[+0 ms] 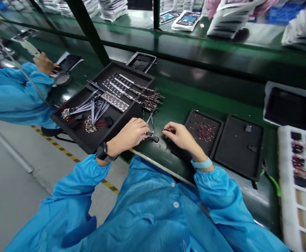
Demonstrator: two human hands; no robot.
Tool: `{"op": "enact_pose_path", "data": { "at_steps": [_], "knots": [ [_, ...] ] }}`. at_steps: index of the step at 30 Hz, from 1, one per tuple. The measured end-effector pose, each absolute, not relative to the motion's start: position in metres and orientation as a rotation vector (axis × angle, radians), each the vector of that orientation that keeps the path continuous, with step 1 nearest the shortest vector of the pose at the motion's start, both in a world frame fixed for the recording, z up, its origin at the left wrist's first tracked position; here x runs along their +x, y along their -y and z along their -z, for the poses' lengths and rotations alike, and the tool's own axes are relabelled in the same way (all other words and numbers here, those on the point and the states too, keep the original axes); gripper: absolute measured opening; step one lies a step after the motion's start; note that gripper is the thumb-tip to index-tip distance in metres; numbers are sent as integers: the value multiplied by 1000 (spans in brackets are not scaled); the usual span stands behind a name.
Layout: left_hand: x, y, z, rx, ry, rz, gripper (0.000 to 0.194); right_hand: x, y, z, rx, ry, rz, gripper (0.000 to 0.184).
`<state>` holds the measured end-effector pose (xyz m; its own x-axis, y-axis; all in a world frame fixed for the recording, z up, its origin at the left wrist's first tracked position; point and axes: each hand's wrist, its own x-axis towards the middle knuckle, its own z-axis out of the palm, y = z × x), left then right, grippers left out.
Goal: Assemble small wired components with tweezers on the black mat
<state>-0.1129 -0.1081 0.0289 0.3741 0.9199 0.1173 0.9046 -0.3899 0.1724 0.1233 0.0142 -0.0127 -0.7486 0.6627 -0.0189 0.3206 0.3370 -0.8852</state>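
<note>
From the head camera, with the clock centred on the work: a person in a blue smock sits at a green bench (166, 92), a small circuit board (149, 134) at the bench's near edge, directly ahead of the torso. The left hand (132, 132) comes in from nine o'clock, fingertips closed on the board, apparently to steady it. The right hand (178, 135), at three o'clock and apart from the left, brings thumb and forefinger together on a small dark piece (165, 130) — too small to identify.

Supplies ring the work, probably for short reaches. At ten o'clock a large black tray (136, 120) holds ribbon strips (121, 87) in neat rows, their board ends gathered at one side, perhaps for easy picking. At three o'clock, red leads (204, 131) lie spread in a shallow tray (217, 122), likely so single ones lift free. Green-handled pliers (275, 185) rest toward half past three, near the right sleeve, beside a white foam tray (286, 196) whose compartments presumably keep parts separate.

The board looks dark and speckled with pale components, partly hidden by fingers; a black block (155, 139) sits just beside it at four o'clock — whether joined, one cannot tell.
</note>
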Motion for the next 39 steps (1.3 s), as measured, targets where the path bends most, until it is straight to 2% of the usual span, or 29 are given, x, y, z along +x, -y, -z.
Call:
{"op": "enact_pose_path", "data": {
  "at_steps": [9, 13, 19, 23, 30, 36, 39],
  "knots": [
    [-54, 73, -94, 2988, -1489, -316, 16, 192, -15, 6, -865, 1781, -1738, 34],
    [-15, 16, -129, 3241, -1358, -195, 19, 244, -28, 5, -988, 1561, -1537, 49],
    [93, -110, -151, 3396, -1072, -7, 21, 337, -39, 9, -1117, 1185, -1210, 33],
    [186, -189, -139, 3382, -1053, 62, 22, 366, -39, 15, -1149, 989, -1068, 25],
    [316, -265, -82, 3043, -1223, -291, 33, 383, -47, 23, -1205, 837, -1053, 23],
    [317, -276, -17, 2923, -1327, -24, 24, 389, -48, 29, -1217, 867, -1067, 25],
    [301, -271, -8, 2983, -1335, -28, 32, 387, -49, 31, -1241, 911, -1069, 26]
  ]
}}
